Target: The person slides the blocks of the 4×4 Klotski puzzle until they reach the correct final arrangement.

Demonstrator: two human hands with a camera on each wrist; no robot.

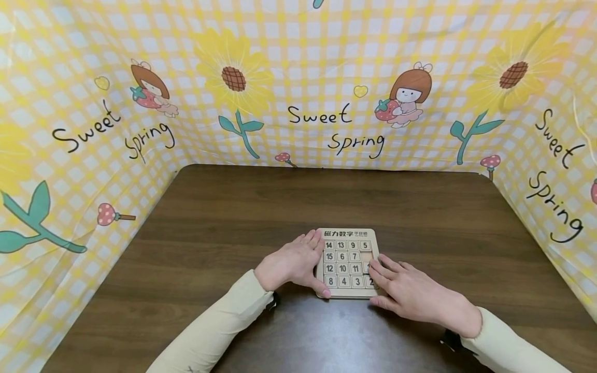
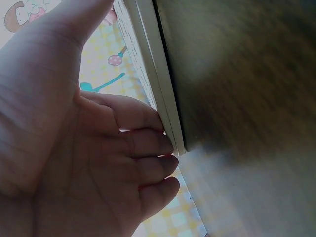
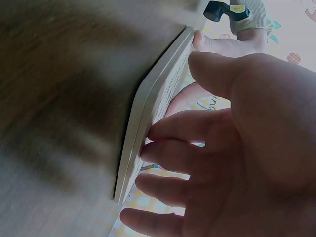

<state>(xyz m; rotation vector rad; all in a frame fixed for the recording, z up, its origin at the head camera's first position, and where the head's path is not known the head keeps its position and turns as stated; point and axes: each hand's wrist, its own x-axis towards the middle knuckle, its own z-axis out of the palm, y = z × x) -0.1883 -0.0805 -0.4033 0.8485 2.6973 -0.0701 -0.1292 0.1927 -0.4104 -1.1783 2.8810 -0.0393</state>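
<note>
A wooden sliding number puzzle point(image 1: 343, 297) lies flat on the table, its numbered tiles in rows inside a raised frame. In the second row, right of tile 7 point(image 1: 354, 256), a bare slot shows. My left hand point(image 1: 294, 261) rests along the puzzle's left side, thumb at the near corner and fingers by the far corner. In the left wrist view its fingers point(image 2: 153, 143) lie nearly straight against the edge. My right hand point(image 1: 406, 287) reaches over the right edge, fingertips on or just above a partly covered tile below the slot. Its fingers point(image 3: 170, 153) are extended and slightly spread.
The brown wooden table point(image 1: 261, 207) extends around the puzzle. A yellow checked cloth point(image 1: 317, 62) with flowers and lettering stands as a wall behind it and at both sides. Dark straps point(image 1: 451, 340) sit at both wrists, below light sleeves point(image 1: 224, 321).
</note>
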